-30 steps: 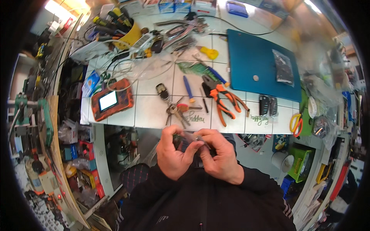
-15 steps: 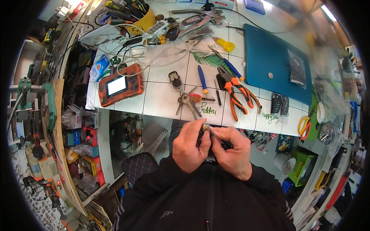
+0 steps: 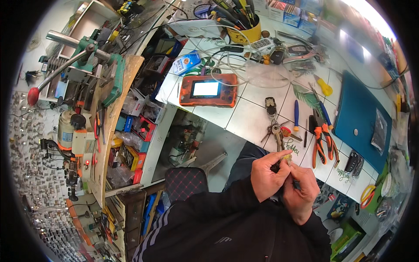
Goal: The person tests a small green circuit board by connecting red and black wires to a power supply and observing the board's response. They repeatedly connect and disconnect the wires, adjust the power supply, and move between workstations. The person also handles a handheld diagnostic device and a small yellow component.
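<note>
My left hand (image 3: 266, 175) and right hand (image 3: 302, 190) meet just off the table's front edge, fingertips touching. Curled in the left fingers is a small dark piece (image 3: 275, 167), mostly hidden. A tiny yellowish piece (image 3: 287, 157) shows between the fingertips of both hands; its kind is too small to tell. Just beyond them on the tiles lies a bunch of keys (image 3: 276, 130) with an opened key fob (image 3: 270, 104). To its right are a blue-handled screwdriver (image 3: 296, 114), a thin black screwdriver (image 3: 305, 136) and orange-handled pliers (image 3: 320, 147).
An orange-and-black handheld device (image 3: 185, 92) with a lit screen stands at the table's left. A teal folder-like slab (image 3: 362, 115) lies right, near black key fobs (image 3: 354, 163) and scissors (image 3: 368, 196). A yellow tool cup (image 3: 248, 35) stands behind. Left are a green press (image 3: 114, 85) and stool (image 3: 186, 181).
The view has swung left, so the table and hands sit further right in it. My hands have drawn closer together, fingertips now touching around the yellowish piece.
</note>
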Tool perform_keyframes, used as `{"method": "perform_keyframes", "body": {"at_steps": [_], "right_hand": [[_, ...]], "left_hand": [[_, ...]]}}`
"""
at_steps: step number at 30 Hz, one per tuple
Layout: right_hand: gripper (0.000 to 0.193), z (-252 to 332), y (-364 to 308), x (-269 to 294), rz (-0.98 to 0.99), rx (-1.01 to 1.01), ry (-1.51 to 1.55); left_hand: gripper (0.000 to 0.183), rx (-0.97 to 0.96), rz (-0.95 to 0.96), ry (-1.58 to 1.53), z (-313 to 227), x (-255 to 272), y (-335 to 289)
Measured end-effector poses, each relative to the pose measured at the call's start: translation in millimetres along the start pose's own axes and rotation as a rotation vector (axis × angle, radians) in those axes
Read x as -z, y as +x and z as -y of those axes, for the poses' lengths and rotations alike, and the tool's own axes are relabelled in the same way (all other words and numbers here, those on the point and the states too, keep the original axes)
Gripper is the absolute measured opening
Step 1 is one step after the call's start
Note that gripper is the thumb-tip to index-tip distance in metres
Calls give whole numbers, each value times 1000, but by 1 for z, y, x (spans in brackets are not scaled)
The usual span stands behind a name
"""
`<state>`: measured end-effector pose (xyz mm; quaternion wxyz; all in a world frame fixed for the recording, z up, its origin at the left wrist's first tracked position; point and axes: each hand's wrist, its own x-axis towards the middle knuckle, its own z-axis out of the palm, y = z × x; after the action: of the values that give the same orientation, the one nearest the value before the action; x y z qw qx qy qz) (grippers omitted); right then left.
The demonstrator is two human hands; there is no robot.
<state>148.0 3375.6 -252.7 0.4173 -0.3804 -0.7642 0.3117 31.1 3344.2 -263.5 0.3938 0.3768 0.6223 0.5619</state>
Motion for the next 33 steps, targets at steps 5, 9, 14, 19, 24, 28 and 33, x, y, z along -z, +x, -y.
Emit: {"method": "perform_keyframes", "body": {"at_steps": [5,9,14,19,24,28,33], "right_hand": [[23,2,2,-3,-6,23,-15],[23,4,-1,-6,-24,58,-21],[24,2,1,-7,0,69,-88],[31,-2,1,-6,-20,106,-147],[39,-13,-1,4,8,159,-149],[35,-11,-4,8,5,210,-218],[31,-12,-4,11,-6,258,-275]], "left_hand": [[22,102,-84,-161,6,-6,-1],[21,188,-131,-281,11,-7,2],[21,439,-27,-517,14,0,11],[29,556,50,-619,8,12,13],[28,673,97,-710,7,17,17],[23,804,209,-807,4,31,22],[22,900,313,-859,5,38,27]]}}
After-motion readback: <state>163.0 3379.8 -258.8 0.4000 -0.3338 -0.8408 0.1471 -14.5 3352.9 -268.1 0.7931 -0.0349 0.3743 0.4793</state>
